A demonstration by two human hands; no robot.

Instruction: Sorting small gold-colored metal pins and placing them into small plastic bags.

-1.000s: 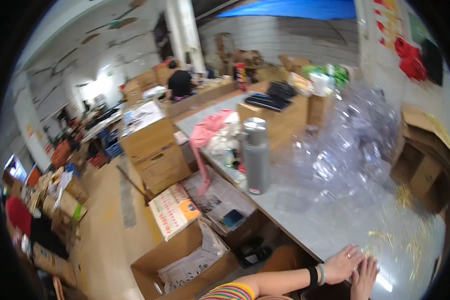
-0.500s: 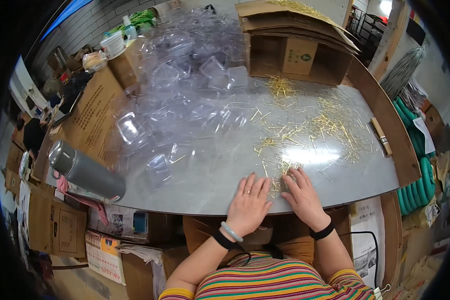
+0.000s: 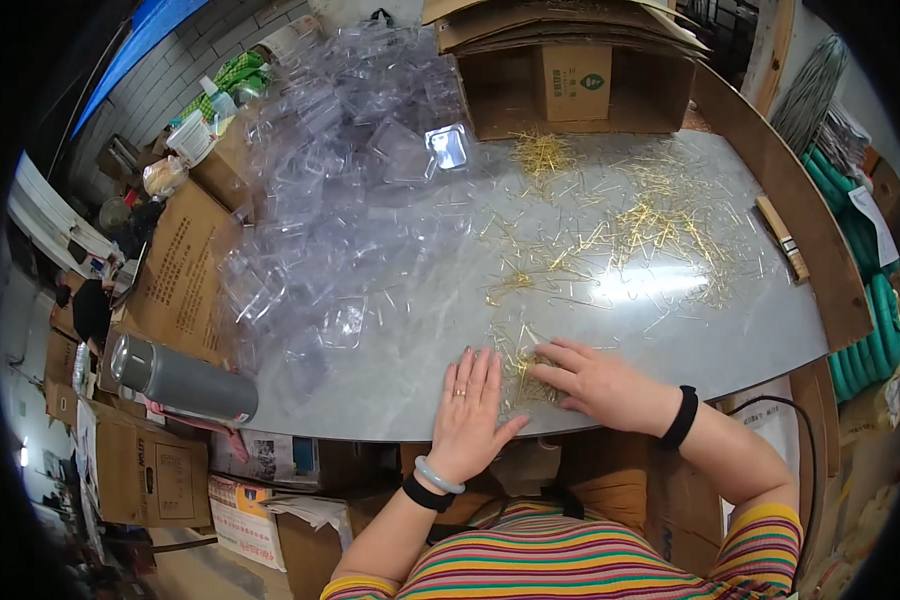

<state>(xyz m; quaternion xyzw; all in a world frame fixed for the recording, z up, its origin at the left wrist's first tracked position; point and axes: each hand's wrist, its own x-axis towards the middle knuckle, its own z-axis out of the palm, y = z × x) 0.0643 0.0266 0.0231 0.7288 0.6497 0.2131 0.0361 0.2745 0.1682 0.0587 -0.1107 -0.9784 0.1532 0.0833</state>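
My left hand (image 3: 470,415) lies flat on the grey tabletop (image 3: 390,390) near its front edge, fingers stretched forward. To its right, my right hand (image 3: 610,390) reaches in with fingers apart, its fingertips touching a small heap of thin gold wire pieces (image 3: 518,362). Some of these wires look bent at the ends. The heap sits between the two hands, partly hidden by the right fingers. More gold wire pieces (image 3: 660,225) are scattered over the right half of the table, with a denser pile (image 3: 543,153) farther back.
Clear plastic boxes (image 3: 330,150) pile up across the left and back. A grey bottle (image 3: 185,382) lies at the left edge. A cardboard box (image 3: 480,100) stands at the back, a cardboard wall (image 3: 770,165) lines the right side, and a wooden-handled brush (image 3: 782,238) lies beside it.
My right hand has turned to point left, its fingers now over the small wire heap. My left hand has shifted slightly left of it, lying flatter. The whole view has shifted a little.
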